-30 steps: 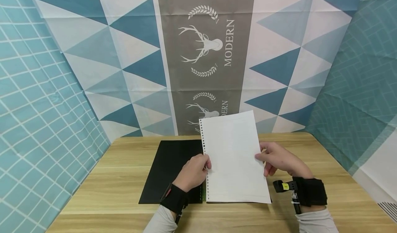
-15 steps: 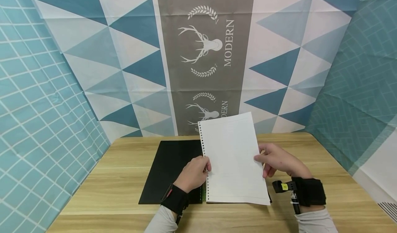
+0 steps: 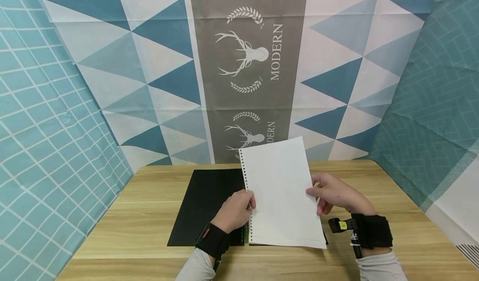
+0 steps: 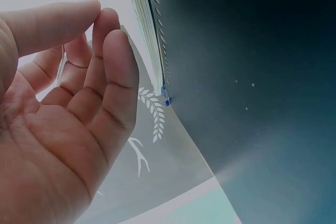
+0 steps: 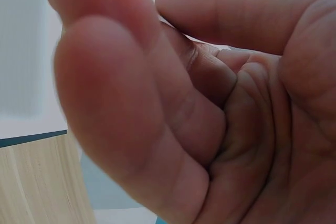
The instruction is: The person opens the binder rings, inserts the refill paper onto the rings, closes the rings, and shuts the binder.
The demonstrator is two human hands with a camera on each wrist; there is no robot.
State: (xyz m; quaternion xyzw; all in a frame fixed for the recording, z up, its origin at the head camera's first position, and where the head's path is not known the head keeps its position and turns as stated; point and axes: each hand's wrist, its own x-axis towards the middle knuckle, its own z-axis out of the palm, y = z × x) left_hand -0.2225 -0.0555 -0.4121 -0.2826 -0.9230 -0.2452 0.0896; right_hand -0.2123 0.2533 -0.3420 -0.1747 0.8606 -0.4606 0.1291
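A white loose-leaf sheet [image 3: 278, 193] with a row of small holes down its left edge is held up, tilted, over a ring binder. My left hand [image 3: 235, 209] pinches its holed edge about midway; in the left wrist view the thumb meets the fingertips of that hand [image 4: 79, 87]. At the opposite edge, my right hand [image 3: 338, 193] pinches the sheet between thumb and fingers. The binder's black cover [image 3: 209, 206] lies opened flat to the left. Its spine side, with green and blue binding pieces and a stack of pages [image 4: 147, 30], shows in the left wrist view.
Everything rests on a light wooden table [image 3: 123, 223]. A patterned cloth backdrop [image 3: 333, 81] with triangles and deer prints stands behind it, and blue tiled sheeting [image 3: 48, 119] runs along the left side.
The sheet's top has dropped slightly and shifted a little left, and its lower right corner has come slightly nearer. Both hands keep their grip and have moved only slightly.
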